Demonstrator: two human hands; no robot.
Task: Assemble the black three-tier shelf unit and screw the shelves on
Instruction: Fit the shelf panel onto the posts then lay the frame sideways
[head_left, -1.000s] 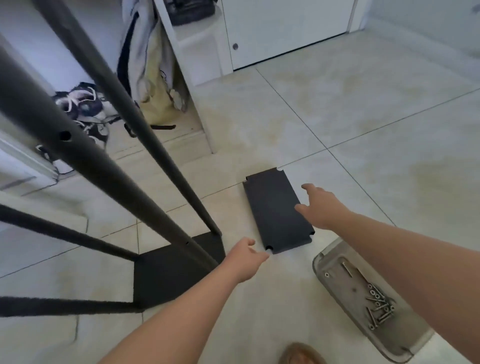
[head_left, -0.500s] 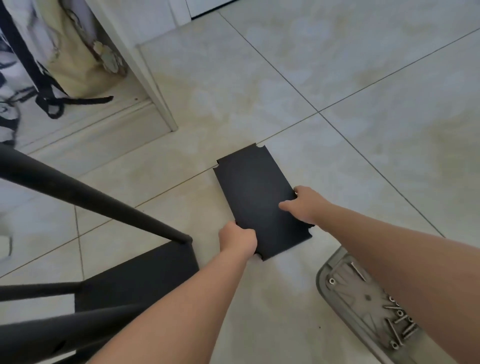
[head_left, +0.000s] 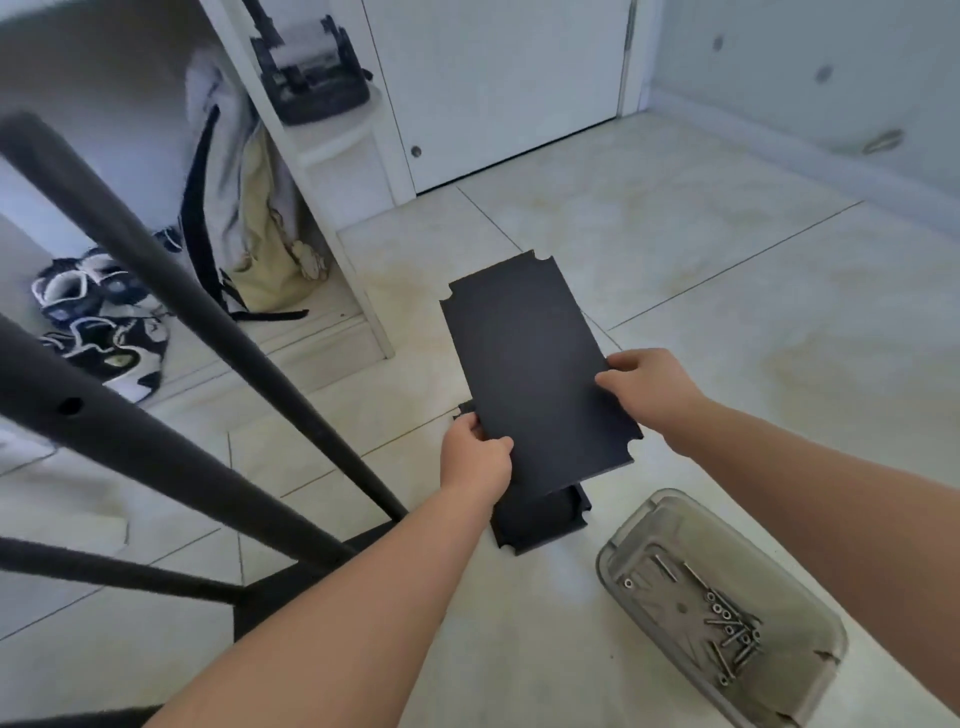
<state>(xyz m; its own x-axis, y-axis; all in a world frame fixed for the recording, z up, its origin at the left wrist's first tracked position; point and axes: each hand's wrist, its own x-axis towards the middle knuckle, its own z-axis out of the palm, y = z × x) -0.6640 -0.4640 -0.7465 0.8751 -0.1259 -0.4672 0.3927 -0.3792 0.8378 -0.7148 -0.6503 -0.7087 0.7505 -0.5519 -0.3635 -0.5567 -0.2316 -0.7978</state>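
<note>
Gripping a black shelf (head_left: 524, 364) by its two long edges, both hands hold it up off the floor (head_left: 727, 312). The left hand (head_left: 475, 457) curls round the near left edge, thumb on top and fingers underneath. The right hand (head_left: 644, 387) pinches the right edge a little farther along, fingers over the top face. The shelf is a flat rectangle with notched corners, and its long side runs away from the person.

Directly under it a second board (head_left: 545, 525) of the same kind lies flat on the floor, showing past the near end of the held shelf and as a sliver beside the left hand.

At left, the dark poles (head_left: 156, 270) of the frame slant across the view, one with a screw hole in its side. They run down to a black base panel (head_left: 280, 597) just left of the left forearm.

Near the right forearm a clear tray (head_left: 675, 545) sits on the floor with a heap of screws (head_left: 732, 629) at its near end.

Beyond the poles are shoes (head_left: 98, 322) and a hanging bag (head_left: 260, 249) beside a white cabinet (head_left: 322, 156), with a white door (head_left: 493, 78) behind.
</note>
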